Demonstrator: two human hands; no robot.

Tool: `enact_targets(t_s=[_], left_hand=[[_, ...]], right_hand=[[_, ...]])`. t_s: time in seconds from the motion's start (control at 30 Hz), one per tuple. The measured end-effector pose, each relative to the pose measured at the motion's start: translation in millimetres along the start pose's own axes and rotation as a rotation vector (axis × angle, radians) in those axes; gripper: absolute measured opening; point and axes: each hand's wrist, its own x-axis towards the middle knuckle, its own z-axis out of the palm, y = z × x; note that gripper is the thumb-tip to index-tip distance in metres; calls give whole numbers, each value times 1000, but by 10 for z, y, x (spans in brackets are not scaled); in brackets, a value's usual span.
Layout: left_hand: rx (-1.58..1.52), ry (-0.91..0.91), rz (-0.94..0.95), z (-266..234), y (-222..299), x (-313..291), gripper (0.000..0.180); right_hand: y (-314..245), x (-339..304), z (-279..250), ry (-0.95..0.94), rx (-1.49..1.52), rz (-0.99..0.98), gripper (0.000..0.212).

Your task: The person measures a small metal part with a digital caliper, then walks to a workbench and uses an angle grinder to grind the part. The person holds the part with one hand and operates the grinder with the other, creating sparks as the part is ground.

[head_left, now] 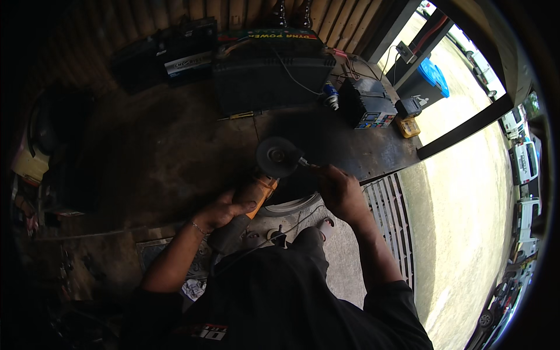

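Note:
My left hand (pixel 220 211) is wrapped round the body of an orange and black angle grinder (pixel 263 191), thumb lying along its side. The grinder's round grey disc (pixel 277 156) faces up above the front edge of the workbench. Whether the disc spins cannot be told. My right hand (pixel 341 192) is closed on a small silvery metal piece (pixel 303 161), whose tip sits at or very near the disc's right edge. My fingers hide the rest of that piece, so its kind does not show.
Large dark batteries (pixel 274 73) stand along the back of the workbench (pixel 169 146). A thin yellow tool (pixel 242 115), a blue spray can (pixel 331 96), a boxy black device (pixel 367 104) and a yellow meter (pixel 409 127) lie on it. A metal floor grate (pixel 388 213) lies to the right.

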Motion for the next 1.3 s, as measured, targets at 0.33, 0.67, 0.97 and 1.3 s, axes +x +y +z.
enact_targets(t_s=[0.33, 0.67, 0.97, 1.3], left_hand=[[-2, -1, -5, 3, 8, 0, 57], [-29, 27, -64, 16, 12, -12, 53], [-28, 33, -57, 20, 9, -9, 54], [-11, 31, -60, -12, -31, 13, 57]], right_hand=[[22, -81, 147, 40, 29, 72, 22], [64, -153, 253, 121, 68, 53, 17], [115, -184, 363, 186, 100, 19, 15], [168, -229, 433, 215, 114, 10, 16]])
